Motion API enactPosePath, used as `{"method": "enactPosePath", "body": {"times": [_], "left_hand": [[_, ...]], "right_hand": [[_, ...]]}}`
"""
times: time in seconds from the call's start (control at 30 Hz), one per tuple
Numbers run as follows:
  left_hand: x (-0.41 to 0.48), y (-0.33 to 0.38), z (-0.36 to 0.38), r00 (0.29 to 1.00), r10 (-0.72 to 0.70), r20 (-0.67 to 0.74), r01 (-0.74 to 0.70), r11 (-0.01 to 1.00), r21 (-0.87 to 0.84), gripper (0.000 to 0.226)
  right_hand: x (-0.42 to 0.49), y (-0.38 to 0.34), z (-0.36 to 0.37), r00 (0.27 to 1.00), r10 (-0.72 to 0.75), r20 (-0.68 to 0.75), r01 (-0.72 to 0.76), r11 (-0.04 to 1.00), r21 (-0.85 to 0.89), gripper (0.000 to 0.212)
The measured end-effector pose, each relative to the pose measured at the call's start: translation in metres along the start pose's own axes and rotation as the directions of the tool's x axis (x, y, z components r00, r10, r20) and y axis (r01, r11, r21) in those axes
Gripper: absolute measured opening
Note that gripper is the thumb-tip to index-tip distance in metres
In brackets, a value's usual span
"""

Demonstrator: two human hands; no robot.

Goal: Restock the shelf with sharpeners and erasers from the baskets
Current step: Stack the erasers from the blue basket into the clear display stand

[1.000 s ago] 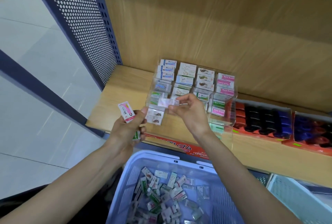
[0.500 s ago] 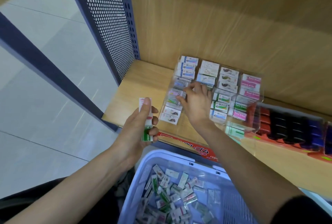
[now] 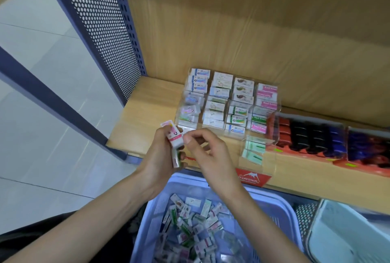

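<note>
My left hand (image 3: 160,157) grips a small stack of wrapped erasers (image 3: 174,139), a pink-and-white one on top and a green one below. My right hand (image 3: 205,148) is right beside it, thumb and forefinger pinching at the top eraser's edge. Both hands hover over the shelf's front edge, just in front of the clear acrylic display case (image 3: 226,104), whose compartments hold rows of blue, green, brown and pink erasers. Below my wrists sits the lilac basket (image 3: 272,203) with several loose erasers piled inside.
A wooden shelf (image 3: 145,102) carries the case, with a perforated blue side panel (image 3: 101,22) at left. Orange trays of red, black and blue sharpeners (image 3: 310,136) stand to the right. A pale teal basket (image 3: 346,233) sits at lower right. Tiled floor lies to the left.
My right hand has pulled back from the display case's left compartments to the stack in my left hand. My left hand has lifted slightly, showing the pink eraser's face.
</note>
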State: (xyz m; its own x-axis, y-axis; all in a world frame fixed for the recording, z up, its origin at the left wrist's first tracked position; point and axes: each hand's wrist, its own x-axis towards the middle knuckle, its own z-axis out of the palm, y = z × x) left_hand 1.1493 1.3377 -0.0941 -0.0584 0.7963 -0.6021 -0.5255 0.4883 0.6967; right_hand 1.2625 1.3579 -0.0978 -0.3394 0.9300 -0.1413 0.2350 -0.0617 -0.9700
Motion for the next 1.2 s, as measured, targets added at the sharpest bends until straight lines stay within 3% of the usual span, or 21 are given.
{"method": "enactPosePath", "body": {"times": [0.1, 0.27, 0.33, 0.47, 0.7, 0.83, 0.97, 1.03, 1.2], "left_hand": [[0.004, -0.012, 0.007, 0.995, -0.058, 0.075, 0.055, 0.998, 0.037, 0.064], [0.007, -0.022, 0.013, 0.996, -0.090, -0.019, 0.092, 0.970, 0.223, 0.038], [0.007, -0.021, 0.014, 0.998, -0.044, -0.044, 0.055, 0.961, 0.270, 0.038], [0.007, -0.014, 0.022, 0.999, 0.038, -0.014, -0.030, 0.928, 0.372, 0.016], [0.011, -0.023, 0.041, 0.995, -0.098, 0.037, 0.070, 0.883, 0.464, 0.011], [0.007, -0.029, 0.035, 0.985, -0.150, 0.088, 0.085, 0.856, 0.509, 0.007], [0.001, -0.033, 0.027, 0.985, -0.171, 0.019, 0.156, 0.936, 0.317, 0.014], [-0.001, -0.034, 0.024, 0.983, -0.183, 0.009, 0.175, 0.948, 0.265, 0.019], [0.000, -0.033, 0.018, 0.991, -0.115, -0.074, 0.133, 0.930, 0.343, 0.012]], "right_hand": [[-0.011, 0.000, -0.001, 0.994, 0.087, -0.065, -0.081, 0.992, 0.093, 0.010], [-0.020, 0.002, -0.019, 0.951, 0.273, -0.147, -0.207, 0.911, 0.356, 0.008], [-0.023, 0.006, -0.030, 0.937, 0.288, -0.199, -0.205, 0.913, 0.353, 0.011], [-0.026, 0.010, -0.049, 0.938, 0.266, -0.222, -0.200, 0.939, 0.279, 0.017], [-0.024, 0.023, -0.069, 0.843, 0.348, -0.409, -0.158, 0.889, 0.431, 0.015], [-0.023, 0.030, -0.067, 0.823, 0.440, -0.361, -0.146, 0.776, 0.614, 0.007], [-0.030, 0.032, -0.054, 0.828, 0.518, -0.215, -0.217, 0.649, 0.729, 0.016], [-0.033, 0.031, -0.046, 0.846, 0.496, -0.198, -0.248, 0.694, 0.676, 0.020], [-0.032, 0.028, -0.044, 0.896, 0.373, -0.241, -0.238, 0.861, 0.449, 0.018]]}}
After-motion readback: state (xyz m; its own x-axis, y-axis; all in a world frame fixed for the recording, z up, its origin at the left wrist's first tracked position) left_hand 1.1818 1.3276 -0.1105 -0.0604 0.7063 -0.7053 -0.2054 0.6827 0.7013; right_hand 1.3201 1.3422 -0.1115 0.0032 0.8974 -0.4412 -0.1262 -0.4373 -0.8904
